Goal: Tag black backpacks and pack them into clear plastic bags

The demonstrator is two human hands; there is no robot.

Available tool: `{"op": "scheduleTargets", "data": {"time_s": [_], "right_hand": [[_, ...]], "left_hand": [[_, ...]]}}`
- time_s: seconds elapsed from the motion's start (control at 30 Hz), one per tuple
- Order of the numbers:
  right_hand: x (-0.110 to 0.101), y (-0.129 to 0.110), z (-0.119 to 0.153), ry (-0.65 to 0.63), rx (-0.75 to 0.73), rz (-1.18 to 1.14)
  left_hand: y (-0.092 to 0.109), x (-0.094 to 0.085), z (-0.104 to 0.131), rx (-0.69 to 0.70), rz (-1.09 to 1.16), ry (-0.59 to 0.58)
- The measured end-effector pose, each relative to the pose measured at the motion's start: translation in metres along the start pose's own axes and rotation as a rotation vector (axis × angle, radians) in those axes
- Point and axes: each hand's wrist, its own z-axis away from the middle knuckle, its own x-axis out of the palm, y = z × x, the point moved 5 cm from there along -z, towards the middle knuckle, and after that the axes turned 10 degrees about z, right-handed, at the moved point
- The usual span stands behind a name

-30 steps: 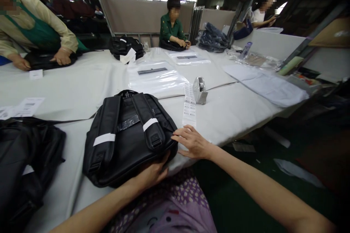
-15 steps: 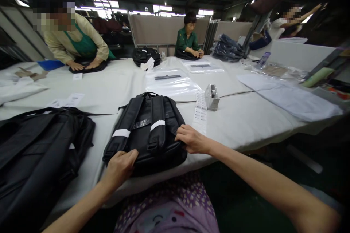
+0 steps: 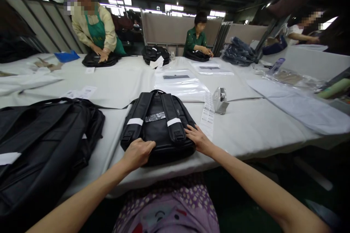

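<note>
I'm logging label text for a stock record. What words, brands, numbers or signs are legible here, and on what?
No text is legible.
Label strip beside the tape dispenser: rows of print, too small to read.
Papers behind the left backpack: dark print, too small.
Co-worker's green apron: faint chest marks, too blurred to tell if they are letters.
Middle backpack: no readable text.

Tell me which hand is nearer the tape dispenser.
Right. The right hand touches the right side of the black backpack, below-left of the tape dispenser in view; the left hand grips the backpack's near edge, farther left.
</note>
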Motion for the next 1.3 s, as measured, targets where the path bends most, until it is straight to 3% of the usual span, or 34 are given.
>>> {"op": "scheduleTargets", "data": {"time_s": [0.1,0.23,0.37,0.47,0.57,0.63,0.77,0.93,1.0,1.17,1.23,1.3], "right_hand": [[0.007,-0.003,0.003,0.079,-0.053,0.007],[-0.009,-0.016,0.018,0.126,-0.106,0.005],[-0.01,-0.029,0.038,0.199,-0.043,0.005],[-0.004,-0.032,0.042,0.156,-0.027,0.027],[-0.002,-0.035,0.038,0.063,-0.162,0.058],[-0.003,-0.037,0.037,0.073,-0.222,0.06],[0.008,-0.035,0.043,0.123,-0.186,0.012],[0.018,-0.033,0.051,0.111,-0.149,0.005],[0.011,-0.037,0.047,0.069,-0.13,0.018],[-0.008,-0.066,0.022,-0.24,-0.01,0.047],[-0.009,-0.076,0.013,-0.264,0.022,0.091],[-0.001,-0.081,0.01,-0.222,0.017,0.13]], "left_hand": [[0.0,-0.01,-0.003,0.025,0.0,-0.034],[0.007,-0.025,0.01,0.035,0.027,-0.053],[0.02,-0.008,0.034,-0.005,0.075,0.079],[0.021,0.01,0.046,-0.026,0.053,0.178],[0.015,0.014,0.05,0.035,-0.009,0.168],[0.008,0.011,0.051,0.068,-0.026,0.161],[0.0,0.015,0.056,0.056,-0.026,0.161],[0.006,0.023,0.059,0.023,-0.051,0.14],[0.007,0.024,0.056,-0.007,-0.065,0.134],[0.009,0.025,0.063,-0.145,0.067,0.035],[0.016,0.02,0.089,-0.212,0.165,0.141],[0.019,0.012,0.132,-0.362,0.264,0.377]]}}
